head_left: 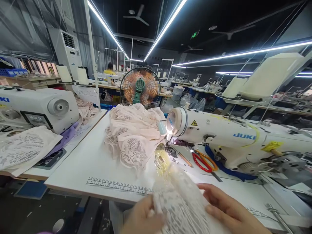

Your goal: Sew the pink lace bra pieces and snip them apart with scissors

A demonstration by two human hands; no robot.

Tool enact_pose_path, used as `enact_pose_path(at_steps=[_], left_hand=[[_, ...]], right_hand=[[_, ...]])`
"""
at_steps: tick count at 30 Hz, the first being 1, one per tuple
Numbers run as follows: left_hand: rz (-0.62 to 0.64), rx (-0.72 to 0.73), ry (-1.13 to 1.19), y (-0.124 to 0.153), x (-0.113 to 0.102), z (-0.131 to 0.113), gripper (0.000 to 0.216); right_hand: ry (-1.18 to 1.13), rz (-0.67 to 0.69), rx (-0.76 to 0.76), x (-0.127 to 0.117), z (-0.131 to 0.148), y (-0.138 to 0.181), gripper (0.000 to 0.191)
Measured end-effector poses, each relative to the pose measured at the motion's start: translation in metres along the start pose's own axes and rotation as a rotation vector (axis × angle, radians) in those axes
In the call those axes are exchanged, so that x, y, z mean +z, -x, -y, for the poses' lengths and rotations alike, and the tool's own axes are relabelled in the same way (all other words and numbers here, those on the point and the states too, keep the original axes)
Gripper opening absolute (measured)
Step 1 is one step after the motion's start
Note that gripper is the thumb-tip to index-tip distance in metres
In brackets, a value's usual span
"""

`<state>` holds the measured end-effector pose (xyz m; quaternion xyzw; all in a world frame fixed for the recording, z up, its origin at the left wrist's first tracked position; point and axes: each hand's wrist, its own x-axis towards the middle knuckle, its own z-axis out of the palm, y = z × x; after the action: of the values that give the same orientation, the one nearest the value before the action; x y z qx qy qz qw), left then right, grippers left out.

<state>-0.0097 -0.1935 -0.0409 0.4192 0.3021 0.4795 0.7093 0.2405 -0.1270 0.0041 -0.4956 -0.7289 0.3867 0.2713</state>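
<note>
- I've got pale cream lace (181, 203) up close, openwork all streaky, top end blurry
- my left hand (146, 214) grips one edge, right hand (223, 206) the other

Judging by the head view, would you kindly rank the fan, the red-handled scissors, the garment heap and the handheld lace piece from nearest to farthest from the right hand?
1. Lace piece: just left of the right hand.
2. Red-handled scissors: beyond the hand, on the table.
3. Garment heap: farther left on the table.
4. Fan: behind the heap.
</note>
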Motion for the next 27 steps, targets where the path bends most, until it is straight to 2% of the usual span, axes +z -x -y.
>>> enact_pose_path(at_steps=[2, 5, 7, 10, 12, 14, 15, 17, 18, 19, 20, 21, 22, 24, 27], left_hand=[[-0.108, 0.016, 0.007, -0.002, -0.014, -0.03, 0.059], [-0.28, 0.05, -0.22, -0.01, -0.046, -0.072, 0.069], [-0.413, 0.082, -0.53, -0.018, -0.072, -0.093, 0.072], [-0.581, 0.127, -1.079, -0.032, -0.111, -0.116, 0.057], [-0.692, 0.083, -1.391, -0.041, -0.126, -0.128, 0.048], [-0.795, 0.063, -1.651, -0.047, -0.128, -0.136, 0.045], [-0.84, 0.108, -1.766, -0.049, -0.123, -0.138, 0.044], [-0.873, 0.322, -1.924, -0.054, -0.103, -0.132, 0.037], [-0.829, 0.461, -1.951, -0.056, -0.088, -0.124, 0.033], [-0.731, 0.578, -1.943, -0.059, -0.073, -0.113, 0.031], [-0.572, 0.654, -1.902, -0.064, -0.057, -0.1, 0.029], [-0.348, 0.685, -1.85, -0.069, -0.043, -0.085, 0.03], [-0.146, 0.631, -1.819, -0.076, -0.031, -0.07, 0.03], [0.085, 0.481, -1.805, -0.09, -0.016, -0.044, 0.031], [0.192, 0.322, -1.868, -0.109, -0.019, -0.023, 0.049]], right_hand=[[0.032, 0.148, -0.051, 0.004, 0.0, -0.028, 0.04], [0.367, 0.155, -0.262, 0.017, -0.003, -0.064, 0.023], [0.596, 0.092, -0.362, 0.029, -0.002, -0.084, 0.019], [0.721, 0.021, -0.374, 0.049, 0.004, -0.111, 0.019], [0.789, -0.028, -0.373, 0.057, 0.008, -0.125, 0.02], [0.847, -0.055, -0.387, 0.061, 0.01, -0.133, 0.021], [0.872, -0.056, -0.395, 0.061, 0.01, -0.133, 0.021], [0.911, -0.044, -0.407, 0.06, 0.008, -0.129, 0.021], [0.925, -0.039, -0.41, 0.059, 0.006, -0.125, 0.022], [0.933, -0.038, -0.411, 0.059, 0.004, -0.121, 0.026], [0.937, -0.044, -0.411, 0.059, 0.002, -0.117, 0.028], [0.937, -0.053, -0.411, 0.059, 0.0, -0.113, 0.028], [0.933, -0.065, -0.409, 0.059, -0.003, -0.11, 0.026], [0.921, -0.103, -0.397, 0.06, -0.007, -0.107, 0.017], [0.893, -0.18, -0.369, 0.057, -0.012, -0.104, 0.015]])
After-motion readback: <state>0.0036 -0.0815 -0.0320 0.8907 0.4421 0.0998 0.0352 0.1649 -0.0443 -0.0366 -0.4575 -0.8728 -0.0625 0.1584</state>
